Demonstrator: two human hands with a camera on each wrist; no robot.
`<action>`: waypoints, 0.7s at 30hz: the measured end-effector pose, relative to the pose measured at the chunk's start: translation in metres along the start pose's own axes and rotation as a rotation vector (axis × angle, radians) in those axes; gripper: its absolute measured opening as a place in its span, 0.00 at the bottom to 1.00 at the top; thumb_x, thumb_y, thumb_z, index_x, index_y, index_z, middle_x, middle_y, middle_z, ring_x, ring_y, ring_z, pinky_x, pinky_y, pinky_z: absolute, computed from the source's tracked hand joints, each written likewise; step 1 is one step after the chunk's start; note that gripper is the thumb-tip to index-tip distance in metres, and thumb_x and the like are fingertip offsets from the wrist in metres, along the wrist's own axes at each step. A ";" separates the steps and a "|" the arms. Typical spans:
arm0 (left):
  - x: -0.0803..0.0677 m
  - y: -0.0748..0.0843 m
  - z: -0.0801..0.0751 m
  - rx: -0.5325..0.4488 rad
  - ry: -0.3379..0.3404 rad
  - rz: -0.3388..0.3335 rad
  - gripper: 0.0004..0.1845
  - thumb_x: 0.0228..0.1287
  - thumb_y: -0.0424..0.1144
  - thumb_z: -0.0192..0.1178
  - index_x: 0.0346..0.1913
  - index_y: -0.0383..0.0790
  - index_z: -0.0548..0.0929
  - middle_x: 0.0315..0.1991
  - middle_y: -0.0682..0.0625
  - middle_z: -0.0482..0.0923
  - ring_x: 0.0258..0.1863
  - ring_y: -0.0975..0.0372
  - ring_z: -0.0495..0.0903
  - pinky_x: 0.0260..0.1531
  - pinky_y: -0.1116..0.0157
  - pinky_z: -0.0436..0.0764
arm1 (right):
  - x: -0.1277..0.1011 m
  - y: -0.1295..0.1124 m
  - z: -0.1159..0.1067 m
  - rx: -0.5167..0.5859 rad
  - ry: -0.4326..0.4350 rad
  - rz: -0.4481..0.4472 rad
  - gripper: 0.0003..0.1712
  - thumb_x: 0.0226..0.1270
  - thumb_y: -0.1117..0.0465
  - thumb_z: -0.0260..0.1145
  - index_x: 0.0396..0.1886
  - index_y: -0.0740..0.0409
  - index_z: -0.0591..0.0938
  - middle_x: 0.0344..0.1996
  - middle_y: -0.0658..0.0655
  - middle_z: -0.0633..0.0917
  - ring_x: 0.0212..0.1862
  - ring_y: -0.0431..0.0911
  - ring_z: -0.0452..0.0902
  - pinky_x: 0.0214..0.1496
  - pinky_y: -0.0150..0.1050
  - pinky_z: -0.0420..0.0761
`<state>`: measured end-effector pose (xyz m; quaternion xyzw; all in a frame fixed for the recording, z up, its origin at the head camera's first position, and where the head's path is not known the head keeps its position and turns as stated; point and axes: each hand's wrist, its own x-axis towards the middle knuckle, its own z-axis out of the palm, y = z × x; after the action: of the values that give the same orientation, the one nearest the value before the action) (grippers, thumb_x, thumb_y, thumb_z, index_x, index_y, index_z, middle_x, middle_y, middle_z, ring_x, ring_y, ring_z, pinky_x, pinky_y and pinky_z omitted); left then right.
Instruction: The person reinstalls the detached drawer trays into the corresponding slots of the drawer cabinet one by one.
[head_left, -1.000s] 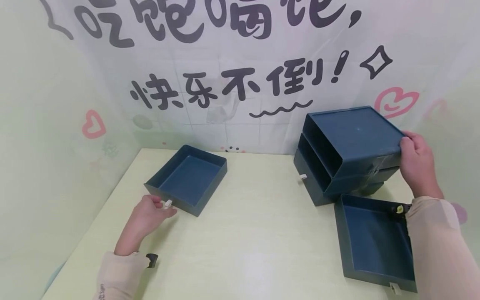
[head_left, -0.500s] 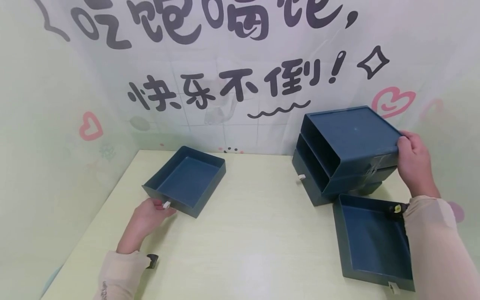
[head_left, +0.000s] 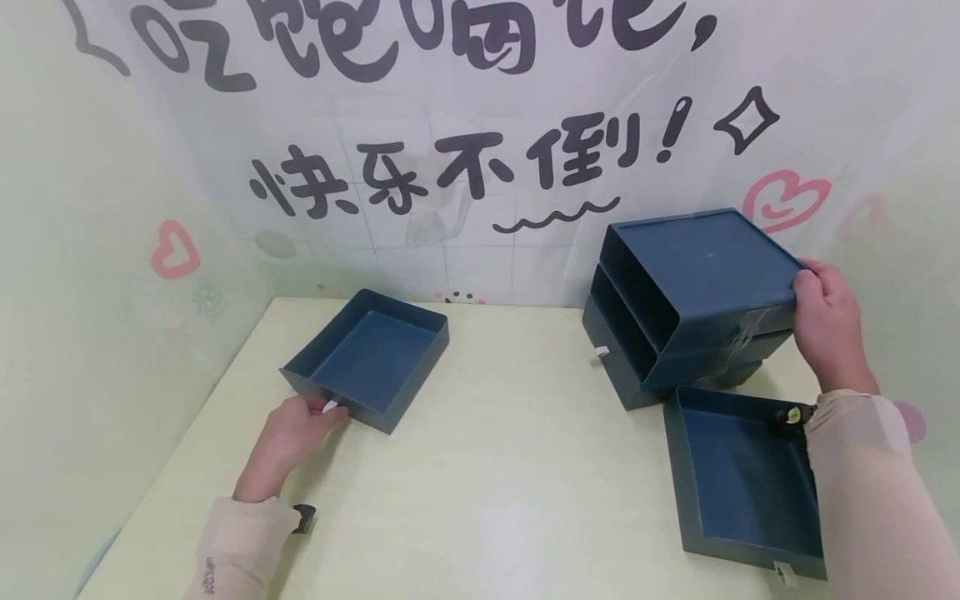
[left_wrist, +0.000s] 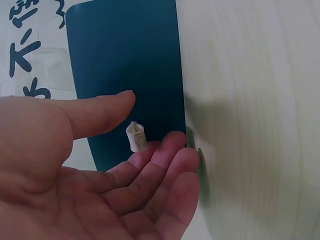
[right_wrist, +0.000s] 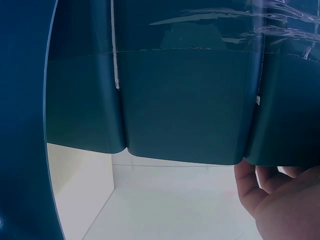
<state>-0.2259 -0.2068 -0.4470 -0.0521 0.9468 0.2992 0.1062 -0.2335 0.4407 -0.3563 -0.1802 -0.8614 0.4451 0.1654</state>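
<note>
1. Head view: left hand (head_left: pixel 288 433) rests on the table (head_left: pixel 487 467), fingers relaxed and spread about the white pull tab (head_left: pixel 330 406) of the loose drawer (head_left: pixel 367 358), not pinching it.
2. Right hand (head_left: pixel 825 325) grips the back corner of the drawer cabinet (head_left: pixel 697 292), fingers curled.
3. Second drawer (head_left: pixel 746 483) lies just in front of the cabinet.

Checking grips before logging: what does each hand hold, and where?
Right hand grips the drawer cabinet at its rear top corner. Left hand touches the loose drawer's white tab, fingers open.
</note>
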 end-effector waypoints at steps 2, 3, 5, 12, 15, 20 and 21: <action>0.000 0.001 0.000 0.002 0.006 0.001 0.19 0.72 0.50 0.57 0.30 0.37 0.76 0.19 0.53 0.64 0.22 0.60 0.67 0.22 0.64 0.65 | 0.000 0.000 0.000 -0.003 0.004 -0.002 0.33 0.79 0.43 0.35 0.80 0.40 0.62 0.80 0.56 0.63 0.71 0.53 0.58 0.78 0.53 0.58; 0.000 0.001 0.000 0.003 0.009 0.004 0.18 0.72 0.49 0.57 0.32 0.36 0.78 0.20 0.52 0.65 0.22 0.60 0.67 0.22 0.64 0.65 | 0.000 0.000 0.000 -0.002 0.004 -0.007 0.33 0.79 0.43 0.35 0.80 0.40 0.63 0.80 0.56 0.63 0.71 0.52 0.58 0.78 0.53 0.58; 0.000 0.002 -0.001 0.005 0.014 0.006 0.19 0.72 0.49 0.57 0.37 0.33 0.81 0.22 0.51 0.67 0.24 0.59 0.69 0.23 0.63 0.66 | 0.000 0.000 0.000 0.002 0.003 -0.014 0.33 0.79 0.43 0.35 0.80 0.41 0.63 0.79 0.57 0.63 0.71 0.52 0.58 0.78 0.53 0.58; 0.002 0.001 0.001 0.019 0.035 0.005 0.17 0.72 0.45 0.57 0.37 0.32 0.82 0.19 0.52 0.66 0.20 0.60 0.68 0.19 0.64 0.65 | 0.000 0.000 0.000 0.003 0.001 -0.009 0.33 0.79 0.43 0.35 0.80 0.39 0.63 0.79 0.56 0.63 0.70 0.53 0.57 0.77 0.56 0.58; 0.002 0.002 0.001 0.019 0.042 0.004 0.18 0.72 0.44 0.57 0.42 0.28 0.83 0.20 0.50 0.70 0.21 0.60 0.69 0.19 0.65 0.66 | 0.001 0.000 0.000 0.006 -0.003 -0.007 0.33 0.80 0.42 0.35 0.80 0.38 0.62 0.79 0.56 0.63 0.70 0.52 0.58 0.76 0.57 0.59; 0.002 0.003 0.002 0.032 0.064 0.024 0.22 0.73 0.43 0.56 0.51 0.24 0.83 0.33 0.40 0.83 0.27 0.57 0.75 0.23 0.64 0.70 | 0.001 0.000 0.000 0.012 -0.002 -0.009 0.33 0.80 0.42 0.35 0.80 0.40 0.62 0.79 0.56 0.63 0.69 0.52 0.58 0.76 0.57 0.59; 0.002 0.003 0.002 0.039 0.070 0.027 0.21 0.73 0.43 0.56 0.51 0.24 0.83 0.34 0.39 0.84 0.28 0.56 0.76 0.23 0.64 0.70 | 0.001 0.000 0.000 0.015 -0.002 -0.009 0.33 0.80 0.42 0.35 0.80 0.39 0.62 0.79 0.56 0.63 0.70 0.52 0.58 0.77 0.57 0.58</action>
<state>-0.2276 -0.2030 -0.4475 -0.0476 0.9562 0.2803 0.0700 -0.2341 0.4412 -0.3565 -0.1748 -0.8590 0.4509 0.1678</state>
